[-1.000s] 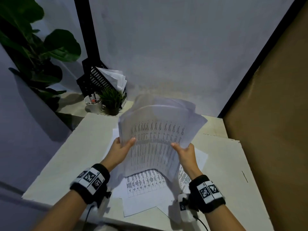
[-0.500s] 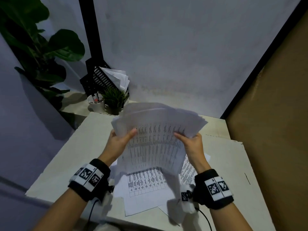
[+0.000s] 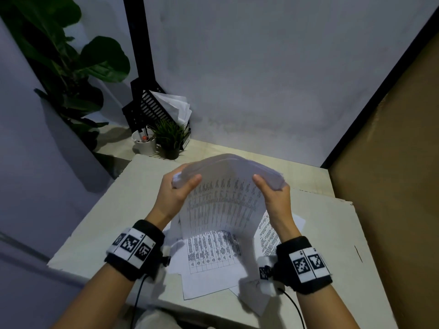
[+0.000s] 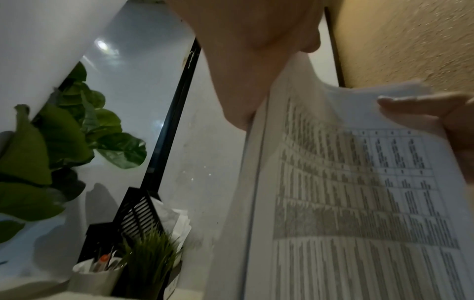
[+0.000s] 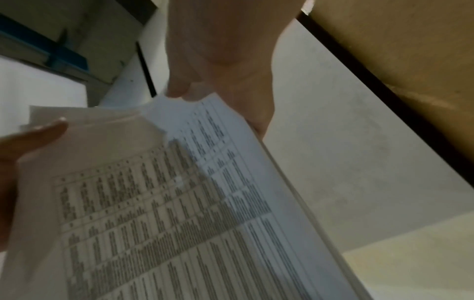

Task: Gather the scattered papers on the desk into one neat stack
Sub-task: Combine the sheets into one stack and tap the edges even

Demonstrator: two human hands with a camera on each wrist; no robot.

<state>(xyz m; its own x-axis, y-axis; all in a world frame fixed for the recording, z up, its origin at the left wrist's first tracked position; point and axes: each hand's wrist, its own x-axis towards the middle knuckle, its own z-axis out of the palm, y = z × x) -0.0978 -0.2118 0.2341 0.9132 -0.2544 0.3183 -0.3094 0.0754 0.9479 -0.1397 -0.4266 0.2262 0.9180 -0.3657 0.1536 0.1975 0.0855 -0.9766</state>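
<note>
Pinching paper stack (image 3: 225,200), fingers (image 3: 190,182) flanking

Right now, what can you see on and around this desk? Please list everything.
Held bundle of papers: one, white with printed tables, gripped upright over the desk.
Loose sheets: several, white, lying scattered under the bundle.
Desk: one, pale.
Black file rack: one, back left corner, holding paper.
White pen cup: one, beside the rack.
Small potted plant: one, green.
Big leafy plant: one, far left.
Left hand, right hand: both grip the bundle.
</note>
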